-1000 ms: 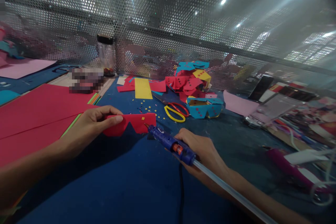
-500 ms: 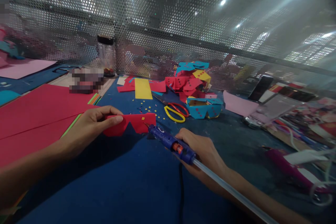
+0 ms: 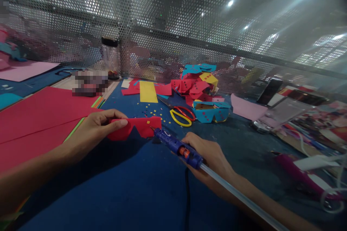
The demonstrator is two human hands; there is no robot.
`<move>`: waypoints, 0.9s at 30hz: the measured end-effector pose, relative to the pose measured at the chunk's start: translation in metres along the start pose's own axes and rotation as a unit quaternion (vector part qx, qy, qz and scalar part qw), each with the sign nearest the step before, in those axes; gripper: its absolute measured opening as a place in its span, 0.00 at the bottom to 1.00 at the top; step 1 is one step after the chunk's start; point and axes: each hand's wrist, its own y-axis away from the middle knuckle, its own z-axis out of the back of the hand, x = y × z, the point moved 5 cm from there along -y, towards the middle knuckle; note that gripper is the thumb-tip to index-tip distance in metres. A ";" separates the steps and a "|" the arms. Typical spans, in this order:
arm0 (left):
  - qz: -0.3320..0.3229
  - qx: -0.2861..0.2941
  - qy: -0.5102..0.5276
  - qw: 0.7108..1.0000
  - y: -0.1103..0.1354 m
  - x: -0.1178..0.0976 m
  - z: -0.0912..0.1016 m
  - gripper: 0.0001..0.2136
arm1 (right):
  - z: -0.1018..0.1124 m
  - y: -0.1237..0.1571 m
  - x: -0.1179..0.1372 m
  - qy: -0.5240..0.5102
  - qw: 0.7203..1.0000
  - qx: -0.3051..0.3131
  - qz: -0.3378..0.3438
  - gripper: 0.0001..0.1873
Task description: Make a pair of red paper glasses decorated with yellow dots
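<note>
My left hand [image 3: 101, 126] pinches the left end of a red paper cutout [image 3: 145, 125] shaped like a pair of glasses, with a notch in its lower edge. One small yellow square lies on its face. A blue hot glue gun [image 3: 176, 146] is gripped in my right hand [image 3: 207, 155], its nozzle at the right part of the cutout; whether the tip touches the paper I cannot tell. A long clear glue stick [image 3: 238, 195] sticks out of the gun's back. Just beyond lie tiny paper bits [image 3: 151, 110] and scissors [image 3: 180, 115] with red and yellow handles.
Folded red, blue and yellow paper pieces [image 3: 199, 86] are heaped at the back, near a yellow paper strip [image 3: 148, 92]. Red sheets [image 3: 40, 122] cover the left side. A jar [image 3: 111, 57] stands by the perforated metal wall. A magenta tool [image 3: 303, 173] lies right.
Almost nothing differs. Both hands keep their places, with the glue gun's nozzle still at the right part of the red cutout; the view has shifted very slightly.
</note>
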 end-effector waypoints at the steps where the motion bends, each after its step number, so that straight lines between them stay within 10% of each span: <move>1: 0.000 0.001 0.000 1.000 0.000 0.000 0.000 0.13 | 0.000 0.000 0.000 -0.002 1.000 -0.002 0.000 0.05; 27: 0.010 -0.018 -0.008 1.000 -0.001 -0.003 -0.001 0.15 | -0.006 0.003 -0.025 -0.099 0.981 -0.089 -0.141 0.13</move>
